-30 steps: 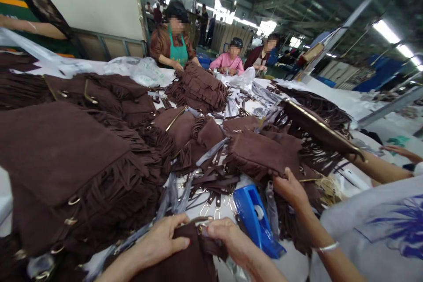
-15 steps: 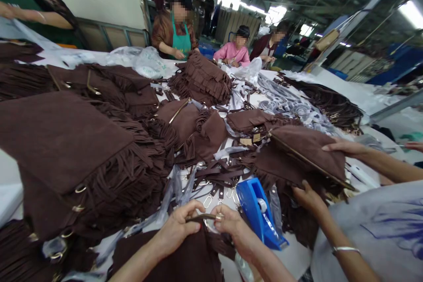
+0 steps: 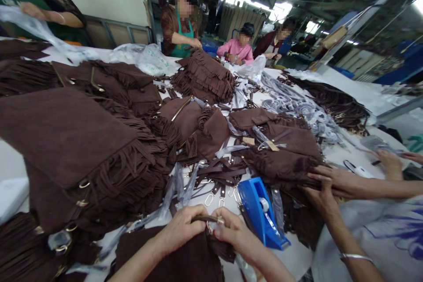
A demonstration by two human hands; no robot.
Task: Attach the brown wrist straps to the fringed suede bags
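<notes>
Close in front of me lies a dark brown suede bag (image 3: 172, 255). Above its upper edge, my left hand (image 3: 185, 225) pinches a narrow brown strap (image 3: 204, 217). My right hand (image 3: 231, 231) has its fingers closed on the strap's other end, where small shiny metal shows between the fingertips. Whether the strap is joined to the bag is hidden by the hands. Just beyond the hands are short straps with metal clips (image 3: 209, 198). Right of my right hand stands a blue tape dispenser (image 3: 254, 211).
Stacked fringed brown bags (image 3: 76, 128) fill the left, and more bags (image 3: 198, 128) lie mid-table. A co-worker's hands (image 3: 325, 185) press on a bag at the right. Plastic-wrapped straps (image 3: 297, 101) lie farther back. Several people work across the table.
My hands stay over the bag, the strap now more bowed and my right fingers shifted around its metal end. At right, the co-worker's bag has gone from lifted to lying flat.
</notes>
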